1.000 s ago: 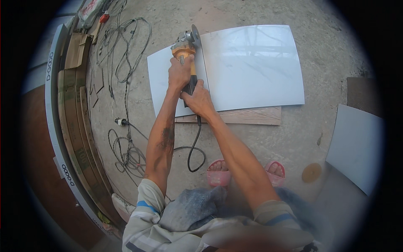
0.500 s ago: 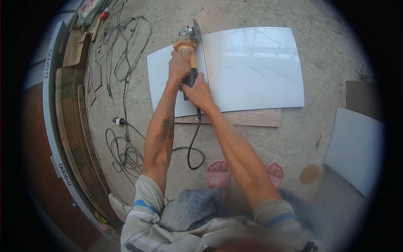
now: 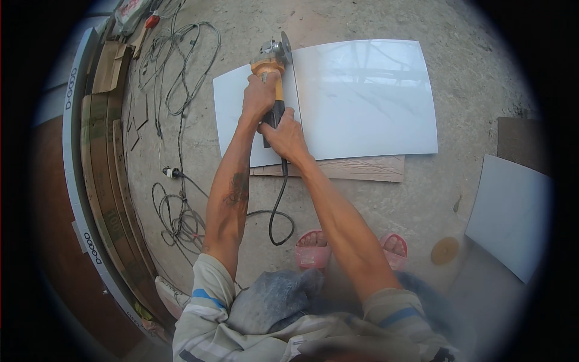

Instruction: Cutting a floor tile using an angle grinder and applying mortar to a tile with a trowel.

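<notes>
My left hand (image 3: 261,96) grips the yellow body of an angle grinder (image 3: 272,69), close behind its metal head. My right hand (image 3: 288,136) is wrapped round the black rear handle, with the cord trailing down from it. The thin disc stands upright over a straight dark line across a glossy white tile or board (image 3: 368,99), near its far edge; pale dust runs beside the line. A light wooden board (image 3: 362,170) lies underneath. I cannot tell whether the disc is spinning.
Coiled cables and a plug (image 3: 173,172) lie on the concrete floor to my left, beside long boards and cartons (image 3: 99,169). At right are another white panel (image 3: 506,214), a dark sheet (image 3: 517,139) and a round tan disc (image 3: 444,250). My feet in pink sandals (image 3: 312,250) show below.
Both hands and the grinder moved away from me along the line, then came back slightly in the last half second. My grips are unchanged.
</notes>
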Available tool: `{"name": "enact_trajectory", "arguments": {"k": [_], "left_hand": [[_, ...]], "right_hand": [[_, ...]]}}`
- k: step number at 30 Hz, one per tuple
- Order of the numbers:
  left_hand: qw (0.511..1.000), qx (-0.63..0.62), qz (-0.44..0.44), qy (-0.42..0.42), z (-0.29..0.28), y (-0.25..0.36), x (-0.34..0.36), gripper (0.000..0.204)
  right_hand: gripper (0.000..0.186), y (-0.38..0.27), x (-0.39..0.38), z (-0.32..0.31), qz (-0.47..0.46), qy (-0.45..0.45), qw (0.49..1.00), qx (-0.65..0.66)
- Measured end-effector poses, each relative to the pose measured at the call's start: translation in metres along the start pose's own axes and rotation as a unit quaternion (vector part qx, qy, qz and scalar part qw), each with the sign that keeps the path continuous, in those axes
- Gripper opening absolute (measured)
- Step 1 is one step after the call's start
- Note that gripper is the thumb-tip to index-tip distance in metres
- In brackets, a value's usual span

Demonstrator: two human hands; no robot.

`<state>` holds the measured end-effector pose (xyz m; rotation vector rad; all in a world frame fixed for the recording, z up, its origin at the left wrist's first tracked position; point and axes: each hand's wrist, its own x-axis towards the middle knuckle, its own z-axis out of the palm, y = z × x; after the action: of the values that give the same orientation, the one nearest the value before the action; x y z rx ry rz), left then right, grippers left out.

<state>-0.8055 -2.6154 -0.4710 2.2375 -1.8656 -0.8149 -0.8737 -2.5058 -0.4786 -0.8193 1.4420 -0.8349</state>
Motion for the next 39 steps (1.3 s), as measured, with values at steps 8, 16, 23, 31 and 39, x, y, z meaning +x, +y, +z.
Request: {"name": "enact_trajectory", "arguments": {"k": [8, 16, 23, 31, 39], "left_hand": [[0.999, 0.021, -0.016, -0.034, -0.007, 0.0, 0.001, 0.083], [0.996, 0.056, -0.01, -0.069, -0.01, 0.001, -0.007, 0.068], [0.992, 0.07, 0.029, -0.097, -0.012, -0.001, -0.014, 0.067], [0.995, 0.053, 0.017, -0.085, -0.008, -0.008, -0.026, 0.072], [0.997, 0.042, -0.01, -0.063, -0.006, -0.014, -0.039, 0.079]], "right_hand": [[0.066, -0.011, -0.009, 0.002, 0.013, 0.008, 1.0, 0.01], [0.069, -0.02, -0.017, -0.001, 0.035, -0.004, 0.999, 0.01], [0.071, -0.015, -0.023, 0.003, 0.034, 0.005, 0.999, 0.002], [0.073, -0.004, -0.036, 0.006, 0.021, 0.018, 1.0, -0.011], [0.075, -0.002, -0.048, 0.007, 0.025, 0.01, 1.0, -0.012]]}}
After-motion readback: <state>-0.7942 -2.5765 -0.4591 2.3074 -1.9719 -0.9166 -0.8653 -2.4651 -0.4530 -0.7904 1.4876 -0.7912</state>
